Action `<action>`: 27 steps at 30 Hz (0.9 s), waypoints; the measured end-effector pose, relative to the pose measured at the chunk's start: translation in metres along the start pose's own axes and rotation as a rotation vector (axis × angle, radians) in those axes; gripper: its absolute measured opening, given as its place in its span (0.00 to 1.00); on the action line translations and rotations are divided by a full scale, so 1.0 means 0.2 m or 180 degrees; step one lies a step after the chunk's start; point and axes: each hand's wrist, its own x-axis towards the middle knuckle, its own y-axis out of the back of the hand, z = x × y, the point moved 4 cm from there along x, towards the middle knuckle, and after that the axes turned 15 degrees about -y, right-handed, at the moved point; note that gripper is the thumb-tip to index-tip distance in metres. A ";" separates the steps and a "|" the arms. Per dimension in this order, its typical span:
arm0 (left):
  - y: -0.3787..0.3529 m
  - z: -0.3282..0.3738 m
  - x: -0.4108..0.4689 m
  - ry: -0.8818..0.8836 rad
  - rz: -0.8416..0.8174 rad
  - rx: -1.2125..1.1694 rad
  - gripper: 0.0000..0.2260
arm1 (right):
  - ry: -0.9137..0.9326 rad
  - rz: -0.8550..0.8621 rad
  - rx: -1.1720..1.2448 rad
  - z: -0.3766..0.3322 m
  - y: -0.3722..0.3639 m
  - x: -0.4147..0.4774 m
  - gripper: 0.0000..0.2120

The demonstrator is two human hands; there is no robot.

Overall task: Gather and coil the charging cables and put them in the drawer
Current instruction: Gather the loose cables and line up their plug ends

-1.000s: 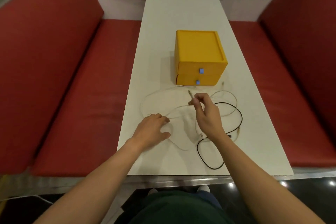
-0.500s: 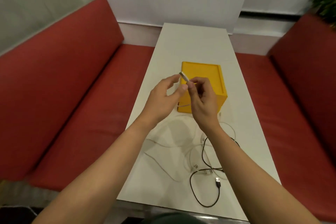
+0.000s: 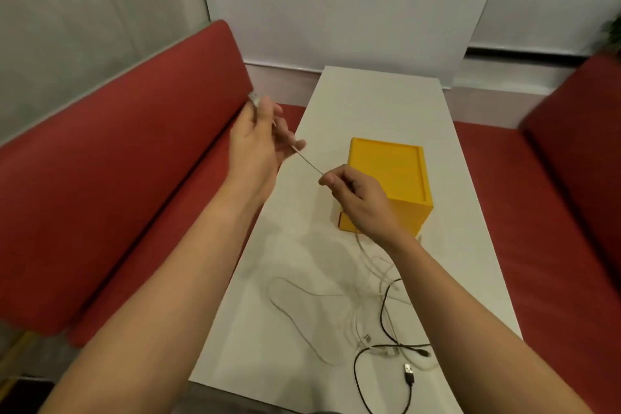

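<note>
A: Checking progress: nothing coiled yet. The white cable is stretched taut between both hands; its slack and the black cable lie tangled on the surface. The yellow drawer unit looks closed, though its front is mostly hidden.

B: Hands?

A: The left hand is pinched on the plug end, other fingers loose. The right hand is curled, thumb and forefinger clamped on the cord.

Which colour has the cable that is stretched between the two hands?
White. The white cable shows best in the head view, taut between the left hand and right hand.
</note>
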 end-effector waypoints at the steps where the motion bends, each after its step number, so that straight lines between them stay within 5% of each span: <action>1: 0.03 0.04 0.05 -0.0125 0.0126 0.0044 0.13 | -0.0004 -0.0047 -0.0079 -0.01 0.00 0.01 0.13; 6: 0.15 0.23 0.19 -0.0665 0.0156 0.0695 0.14 | -0.0001 -0.0267 -0.0582 -0.09 -0.06 0.08 0.13; 10: 0.13 0.20 0.14 -0.1077 -0.0944 0.2436 0.16 | 0.0437 -0.0009 -0.1173 -0.21 -0.05 0.11 0.12; 15: 0.07 0.05 -0.01 -0.0532 -0.2106 0.2958 0.13 | 0.0820 0.0424 -0.1300 -0.30 0.00 0.12 0.10; 21: 0.04 0.01 -0.07 -0.0172 -0.2567 0.2969 0.14 | 0.0402 0.0197 -0.0796 -0.22 0.10 0.10 0.14; 24: 0.11 0.07 -0.01 -0.0506 -0.2189 0.3174 0.15 | 0.0194 -0.0165 -0.1322 -0.16 0.22 0.09 0.14; 27: 0.31 0.17 0.10 -0.0822 -0.0863 0.3368 0.15 | 0.0048 -0.0012 -0.1566 -0.08 0.42 0.10 0.19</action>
